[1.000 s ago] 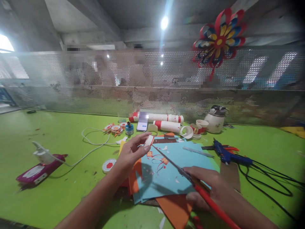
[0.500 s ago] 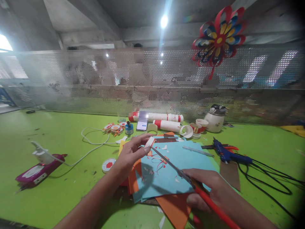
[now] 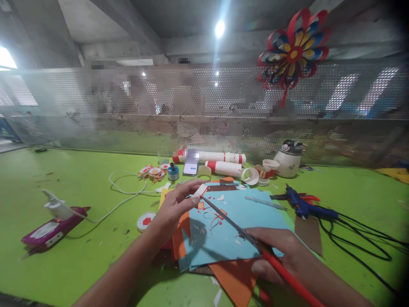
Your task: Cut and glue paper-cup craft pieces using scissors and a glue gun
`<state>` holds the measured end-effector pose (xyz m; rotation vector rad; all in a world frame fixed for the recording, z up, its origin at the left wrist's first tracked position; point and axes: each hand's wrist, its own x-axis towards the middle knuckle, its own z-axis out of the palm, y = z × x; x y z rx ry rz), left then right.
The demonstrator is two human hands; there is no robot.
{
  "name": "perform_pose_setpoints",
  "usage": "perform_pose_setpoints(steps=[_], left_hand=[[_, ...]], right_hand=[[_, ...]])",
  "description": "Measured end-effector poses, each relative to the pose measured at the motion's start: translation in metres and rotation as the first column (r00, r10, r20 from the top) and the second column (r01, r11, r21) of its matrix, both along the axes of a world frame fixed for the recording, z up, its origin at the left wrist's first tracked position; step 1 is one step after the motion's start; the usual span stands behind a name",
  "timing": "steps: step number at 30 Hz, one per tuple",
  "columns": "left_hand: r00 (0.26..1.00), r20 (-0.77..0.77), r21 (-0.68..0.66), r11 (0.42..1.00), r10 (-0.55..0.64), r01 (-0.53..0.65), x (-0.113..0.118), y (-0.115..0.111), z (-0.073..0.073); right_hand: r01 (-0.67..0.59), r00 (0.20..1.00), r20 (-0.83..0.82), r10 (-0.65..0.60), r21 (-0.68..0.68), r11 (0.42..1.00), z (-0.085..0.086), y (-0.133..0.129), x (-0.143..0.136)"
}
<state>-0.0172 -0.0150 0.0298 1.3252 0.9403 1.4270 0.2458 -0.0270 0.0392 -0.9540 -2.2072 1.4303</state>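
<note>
Between the thumb and fingers of my left hand [image 3: 179, 200] is a small white piece of paper [image 3: 200, 190] with a red edge. My right hand [image 3: 281, 251] is wrapped round red-handled scissors [image 3: 230, 221], whose blade tips meet the lower edge of that piece. Below both hands lie blue paper sheets [image 3: 255, 213] over orange paper [image 3: 236, 281]. Small red and white scraps and an orange printed piece [image 3: 200, 206] are scattered on the blue. The scissor blades look nearly closed.
A blue glue gun [image 3: 297, 202] with black cables lies right, a magenta power strip [image 3: 47, 232] left. Stacked paper cups [image 3: 223, 167], a phone [image 3: 190, 164], a blue jar [image 3: 173, 172] and a flask [image 3: 288, 160] stand at the back, before a perforated screen [image 3: 128, 98].
Hardly anything differs. The white piece and the scissor tips have shifted very slightly; both hands keep their hold.
</note>
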Motion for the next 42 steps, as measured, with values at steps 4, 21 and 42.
perform_pose_setpoints(steps=[4, 21, 42], left_hand=[[1.0, 0.017, 0.008, 1.0, -0.024, 0.023, 0.0, 0.0, 0.0], [0.999, 0.017, 0.03, 0.999, -0.033, 0.032, 0.0, 0.0, -0.001], [1.0, -0.028, 0.028, 1.0, -0.011, 0.012, 0.003, 0.001, 0.002]], right_hand=[[0.013, 0.999, 0.034, -0.016, 0.086, 0.996, 0.006, 0.001, -0.001], [0.011, 0.999, 0.032, -0.016, 0.153, 0.988, -0.001, 0.004, -0.001], [-0.043, 0.993, 0.12, -0.019, 0.491, 0.87, -0.009, 0.009, 0.004]])
